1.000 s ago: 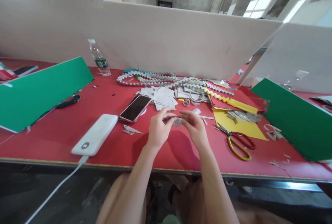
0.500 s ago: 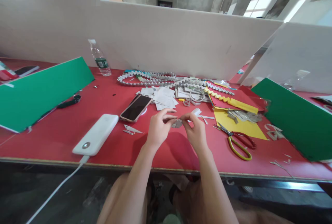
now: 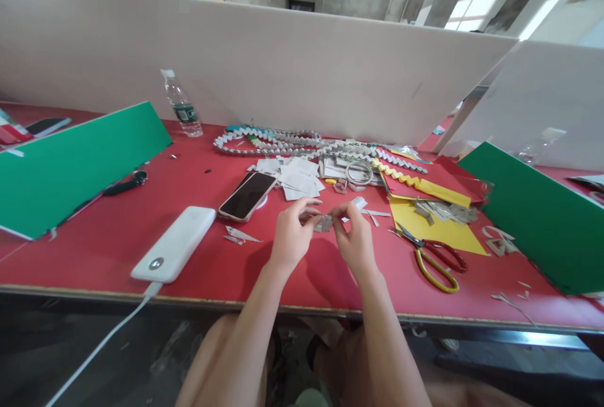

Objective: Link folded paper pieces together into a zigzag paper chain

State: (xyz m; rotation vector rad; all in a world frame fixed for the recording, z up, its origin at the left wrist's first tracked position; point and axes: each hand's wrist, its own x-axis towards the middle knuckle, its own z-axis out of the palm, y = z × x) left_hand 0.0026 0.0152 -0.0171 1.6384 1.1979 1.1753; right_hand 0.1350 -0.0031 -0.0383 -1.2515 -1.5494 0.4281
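Note:
Between both hands, above the red table, is a small folded grey paper piece [image 3: 323, 224]. My left hand [image 3: 293, 231] pinches its left side, and my right hand [image 3: 352, 231] grips its right side with the fingertips. Just beyond the hands lies a pile of whitish paper pieces [image 3: 299, 177]. A long zigzag folded paper chain [image 3: 278, 148] runs along the back, with a yellow folded part [image 3: 406, 179] at the right. Narrow white paper strips [image 3: 375, 213] rest beside my right hand.
Scissors [image 3: 431, 256] lie on yellow paper [image 3: 453, 231] at the right. A phone [image 3: 248, 196] and a white power bank [image 3: 175, 245] with a cable are at the left. A bottle [image 3: 183, 108] stands behind. Green boards [image 3: 85, 165] flank the red table [image 3: 198, 187].
The small paper piece shows slightly more between the fingertips. Both hands have barely moved and keep hold of it.

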